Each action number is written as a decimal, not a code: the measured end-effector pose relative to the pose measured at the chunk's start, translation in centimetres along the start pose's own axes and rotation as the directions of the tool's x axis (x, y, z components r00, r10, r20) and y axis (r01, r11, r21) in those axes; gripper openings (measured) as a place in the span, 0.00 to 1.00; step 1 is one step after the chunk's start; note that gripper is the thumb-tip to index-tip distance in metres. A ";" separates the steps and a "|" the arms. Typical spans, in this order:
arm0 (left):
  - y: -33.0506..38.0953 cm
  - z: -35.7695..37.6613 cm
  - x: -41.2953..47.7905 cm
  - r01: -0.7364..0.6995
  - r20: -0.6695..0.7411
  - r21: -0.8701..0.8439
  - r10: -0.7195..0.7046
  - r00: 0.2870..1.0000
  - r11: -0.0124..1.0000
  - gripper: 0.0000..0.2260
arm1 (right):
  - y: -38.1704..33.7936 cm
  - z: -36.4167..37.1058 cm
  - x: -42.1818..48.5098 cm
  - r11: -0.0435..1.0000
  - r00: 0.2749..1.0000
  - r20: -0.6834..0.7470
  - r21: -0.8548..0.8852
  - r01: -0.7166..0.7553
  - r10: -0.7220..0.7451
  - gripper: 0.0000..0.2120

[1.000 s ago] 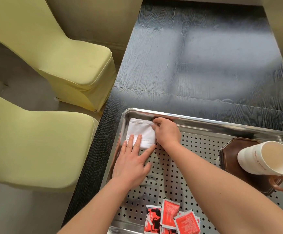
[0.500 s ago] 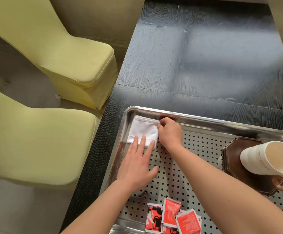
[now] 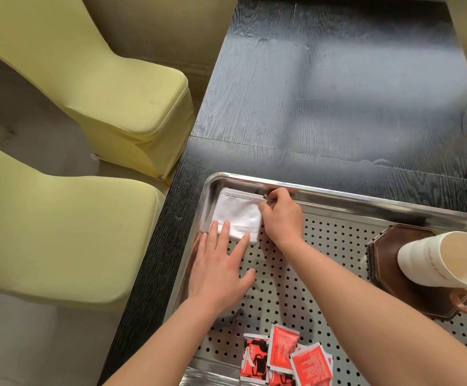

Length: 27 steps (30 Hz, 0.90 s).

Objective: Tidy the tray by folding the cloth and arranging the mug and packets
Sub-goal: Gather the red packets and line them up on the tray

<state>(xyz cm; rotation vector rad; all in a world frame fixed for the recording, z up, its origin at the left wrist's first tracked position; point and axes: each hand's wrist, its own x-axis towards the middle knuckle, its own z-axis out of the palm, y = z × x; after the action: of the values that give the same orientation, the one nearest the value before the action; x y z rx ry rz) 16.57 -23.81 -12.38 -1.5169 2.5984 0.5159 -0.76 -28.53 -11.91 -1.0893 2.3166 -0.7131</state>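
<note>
Folded white cloth (image 3: 239, 215) in the far left corner of the perforated steel tray (image 3: 338, 195). The cloth is a nearly square pad with no marked long axis; its hemmed far edge runs parallel to the tray's far wall and its left edge lies along the left wall. The left hand (image 3: 221, 266) lies flat with straight fingers, the fingertips pressing on the cloth's near edge. The right hand (image 3: 282, 218), fingers curled, pinches the cloth at its far right corner. The tray rests on a black wood-grain table (image 3: 338, 93) that carries a pale sheen of reflected light. Two chairs in yellow covers (image 3: 115, 87) stand just beside the table's left edge on a grey floor. At the tray's right side, a cream mug (image 3: 432, 260) stands on a dark brown coaster (image 3: 388, 260), its brown handle toward the near side. Red and white packets (image 3: 285, 355) lie overlapping in a loose heap at the tray's near edge.
</note>
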 end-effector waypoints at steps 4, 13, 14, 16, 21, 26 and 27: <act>0.1 0.2 -0.1 -0.021 0.009 0.036 0.020 1.000 0.999 0.31 | 0.6 -0.1 -0.6 0.947 0.952 0.004 -0.103 0.304 -0.306 0.08; 0.9 0.4 -0.3 0.012 0.003 0.069 -0.012 1.000 0.998 0.34 | -0.6 0.8 0.4 0.892 0.909 0.199 -0.202 0.404 -0.367 0.12; 0.9 0.4 -0.3 0.016 0.006 0.064 -0.017 1.000 0.998 0.34 | -0.6 0.6 0.4 0.902 0.913 0.208 -0.185 0.389 -0.351 0.13; 0.9 0.6 -0.3 0.023 0.009 0.058 -0.024 1.000 0.998 0.34 | -0.6 0.1 0.1 0.929 0.926 0.206 -0.130 0.346 -0.316 0.18; 0.6 0.4 -0.1 0.024 -0.010 -0.005 -0.024 1.000 1.000 0.31 | 0.7 -1.3 -1.8 0.996 0.994 0.060 0.023 0.091 -0.093 0.12; 0.3 0.6 -0.6 0.052 -0.070 -0.095 -0.059 0.996 0.994 0.29 | 0.7 -0.5 -3.6 0.992 0.976 0.206 0.087 -0.088 0.069 0.06; 0.4 0.6 -0.7 0.051 -0.067 -0.081 -0.057 0.996 0.995 0.29 | 0.4 -0.4 -3.7 0.993 0.977 0.202 0.081 -0.090 0.072 0.06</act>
<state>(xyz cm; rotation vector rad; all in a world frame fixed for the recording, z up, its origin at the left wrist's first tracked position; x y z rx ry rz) 16.54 -22.81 -12.69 -1.6531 2.6089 0.5782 0.89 -25.30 -11.13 -0.9736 2.1257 -0.6403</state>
